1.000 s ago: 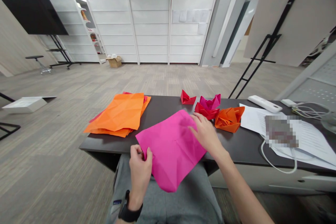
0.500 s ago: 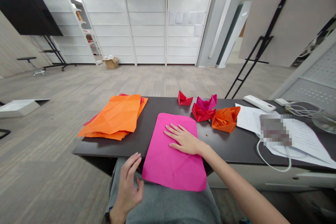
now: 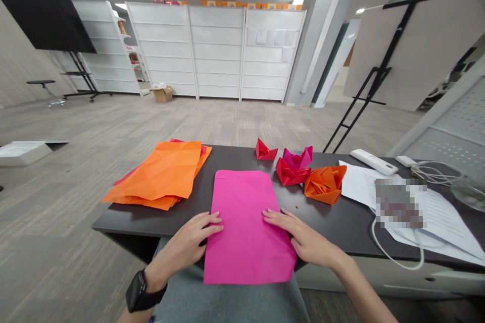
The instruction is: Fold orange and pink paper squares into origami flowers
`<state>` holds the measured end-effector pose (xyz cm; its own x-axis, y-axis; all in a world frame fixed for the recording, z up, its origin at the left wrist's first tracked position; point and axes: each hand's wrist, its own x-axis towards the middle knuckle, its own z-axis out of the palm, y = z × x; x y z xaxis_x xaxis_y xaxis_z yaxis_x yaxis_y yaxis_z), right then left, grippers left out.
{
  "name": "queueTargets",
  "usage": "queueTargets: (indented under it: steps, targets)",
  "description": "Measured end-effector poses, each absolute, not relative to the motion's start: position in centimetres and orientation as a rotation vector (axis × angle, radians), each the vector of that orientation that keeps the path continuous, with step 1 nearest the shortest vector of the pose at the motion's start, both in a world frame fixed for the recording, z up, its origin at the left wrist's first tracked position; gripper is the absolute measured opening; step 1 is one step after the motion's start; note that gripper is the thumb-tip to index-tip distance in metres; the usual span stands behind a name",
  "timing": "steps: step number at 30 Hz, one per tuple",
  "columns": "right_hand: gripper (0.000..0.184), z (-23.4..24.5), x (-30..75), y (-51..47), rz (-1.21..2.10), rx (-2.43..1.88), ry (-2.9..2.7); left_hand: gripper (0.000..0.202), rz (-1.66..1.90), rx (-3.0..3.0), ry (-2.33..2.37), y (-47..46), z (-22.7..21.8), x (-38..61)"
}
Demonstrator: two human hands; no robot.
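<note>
A sheet of pink paper (image 3: 242, 242) lies in front of me, its near end reaching past the desk's front edge above my lap. Its far edge looks folded, with rounded corners. My left hand (image 3: 191, 237) holds the sheet's left side, fingertips on top and thumb down at the edge, partly hidden. On the opposite side my right hand (image 3: 303, 237) has its fingers over the paper and its thumb by the right edge.
Left on the dark desk (image 3: 197, 207) is a pile of orange and red paper (image 3: 159, 171). Several folded paper boats, such as the orange boat (image 3: 325, 184), stand to the right. Beyond them are printed sheets (image 3: 356, 181), a white power strip (image 3: 374, 161) and cables (image 3: 435, 169).
My right hand has slid from the paper's middle to its right edge. My left hand has come up onto the left edge. The sheet has turned slightly and sits straighter.
</note>
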<state>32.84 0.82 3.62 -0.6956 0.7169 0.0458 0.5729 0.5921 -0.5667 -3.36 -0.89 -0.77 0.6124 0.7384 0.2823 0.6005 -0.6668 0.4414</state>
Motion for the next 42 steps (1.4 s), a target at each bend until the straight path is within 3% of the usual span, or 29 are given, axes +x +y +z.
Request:
queueTargets:
  steps: [9, 14, 16, 21, 25, 28, 30, 33, 38, 42]
  targets:
    - [0.079, 3.7, 33.7, -1.5, 0.615, -0.930, -2.725, 0.041, 0.672, 2.523, 1.046, -1.2, -0.5, -4.4]
    - [0.030, 2.6, 31.8, -1.2, 0.673, -1.024, -2.466, 0.028, 0.766, 2.370, 1.062, -1.1, 0.4, -4.2]
    - [0.021, 2.3, 31.0, -0.2, 0.755, -1.156, -2.234, 0.022, 0.860, 2.214, 1.198, -0.4, 0.9, -3.6]
    - [0.041, 1.7, 29.4, 3.4, 0.969, -1.368, -1.723, 0.035, 1.101, 1.678, 1.386, 2.6, 1.2, -1.2]
    - [0.049, 0.1, 28.9, 4.5, 0.674, -1.547, -1.766, 0.035, 1.141, 1.668, 1.549, 4.0, 0.4, -0.1]
    - [0.056, -0.9, 28.7, 4.2, 0.470, -1.594, -1.801, 0.020, 1.130, 1.788, 1.659, 4.1, -0.4, 0.2]
    - [0.047, -1.2, 28.5, 4.0, 0.378, -1.561, -1.860, 0.013, 1.134, 1.815, 1.704, 4.1, -0.8, 0.2]
    - [0.029, -1.3, 28.2, 3.9, 0.285, -1.488, -1.976, 0.022, 1.134, 1.850, 1.748, 4.1, -1.4, 0.2]
    - [0.032, -1.3, 27.9, 4.1, 0.092, -1.427, -2.070, 0.025, 1.145, 2.163, 1.766, 3.7, -1.1, 0.2]
    - [0.032, -1.2, 28.0, 3.8, -0.048, -1.515, -2.138, 0.039, 0.873, 2.441, 1.507, 3.0, -0.3, 0.2]
